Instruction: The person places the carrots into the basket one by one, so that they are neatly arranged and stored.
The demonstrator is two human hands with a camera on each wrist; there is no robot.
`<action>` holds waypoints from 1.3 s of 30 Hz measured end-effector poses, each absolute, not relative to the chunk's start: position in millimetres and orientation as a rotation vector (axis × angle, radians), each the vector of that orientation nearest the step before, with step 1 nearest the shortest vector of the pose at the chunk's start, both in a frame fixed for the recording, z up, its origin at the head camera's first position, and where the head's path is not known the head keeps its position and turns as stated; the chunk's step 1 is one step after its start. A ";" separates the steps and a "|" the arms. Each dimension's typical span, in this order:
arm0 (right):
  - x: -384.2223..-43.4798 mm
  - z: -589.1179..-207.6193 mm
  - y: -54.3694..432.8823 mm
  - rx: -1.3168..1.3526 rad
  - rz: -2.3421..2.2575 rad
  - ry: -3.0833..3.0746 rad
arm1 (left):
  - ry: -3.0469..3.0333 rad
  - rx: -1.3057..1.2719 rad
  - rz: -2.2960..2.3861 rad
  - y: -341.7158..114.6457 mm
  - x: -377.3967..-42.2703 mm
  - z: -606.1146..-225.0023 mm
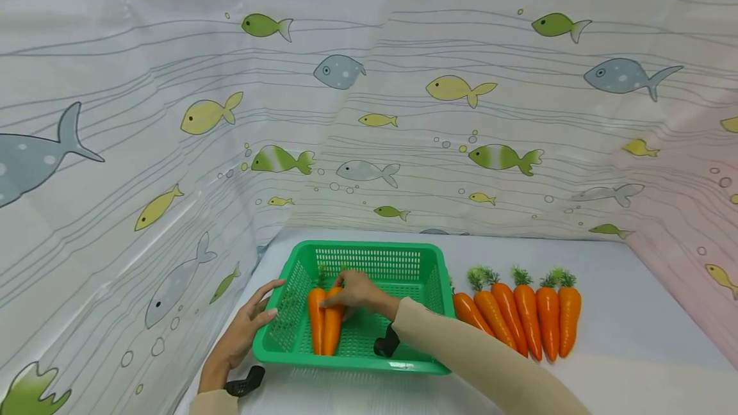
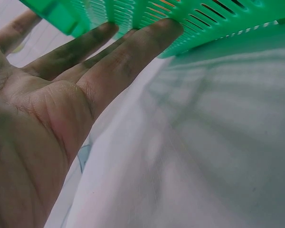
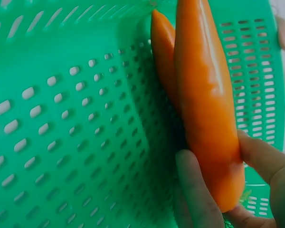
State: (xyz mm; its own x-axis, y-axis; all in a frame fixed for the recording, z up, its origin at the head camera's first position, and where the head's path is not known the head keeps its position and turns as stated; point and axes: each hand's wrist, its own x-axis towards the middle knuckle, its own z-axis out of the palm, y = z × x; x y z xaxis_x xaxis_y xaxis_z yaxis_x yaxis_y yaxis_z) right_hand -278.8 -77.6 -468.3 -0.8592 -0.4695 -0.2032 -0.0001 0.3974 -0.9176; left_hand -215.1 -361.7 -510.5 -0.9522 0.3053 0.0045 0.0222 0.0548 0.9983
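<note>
A green slotted plastic basket [image 1: 352,361] stands on the table in the head view. Inside its left half lie two orange carrots with leafy green tops. My right hand [image 1: 359,290] reaches in and grips the thick end of the right-hand carrot [image 1: 332,325], thumb on one side and fingers on the other. The second carrot [image 1: 316,319] lies right beside it, partly behind the held one in the right wrist view. Along the basket's left side, my left hand [image 1: 245,328] has its fingers spread, and the left wrist view shows straight fingers [image 2: 133,59] against the slotted wall.
Right of the basket, several carrots [image 1: 524,312] lie side by side on the white table [image 1: 634,312], the leftmost partly behind the basket rim and right sleeve. A fish-print curtain [image 1: 438,120] rises behind and on both sides, close to the left hand.
</note>
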 end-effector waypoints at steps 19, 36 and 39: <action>-281.7 -455.8 -68.5 -0.597 -1.154 2.397 | 2.097 0.360 2.020 -355.0 -218.1 -513.6; -301.0 -402.5 14.4 -0.771 -1.466 2.343 | 2.138 0.361 2.004 -359.3 -219.0 -512.1; -301.3 -401.8 31.0 -0.785 -1.488 2.393 | 2.150 0.340 2.005 -361.1 -216.8 -513.5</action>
State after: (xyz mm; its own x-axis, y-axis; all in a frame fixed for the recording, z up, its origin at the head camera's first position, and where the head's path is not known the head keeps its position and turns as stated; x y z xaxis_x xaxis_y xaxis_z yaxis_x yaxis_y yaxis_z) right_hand -301.3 31.0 -401.8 -0.8343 -0.5432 0.0943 -0.3248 0.3460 -0.8802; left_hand -216.8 -361.1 -513.5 -0.9574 0.2879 0.0229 0.0429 0.0634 0.9971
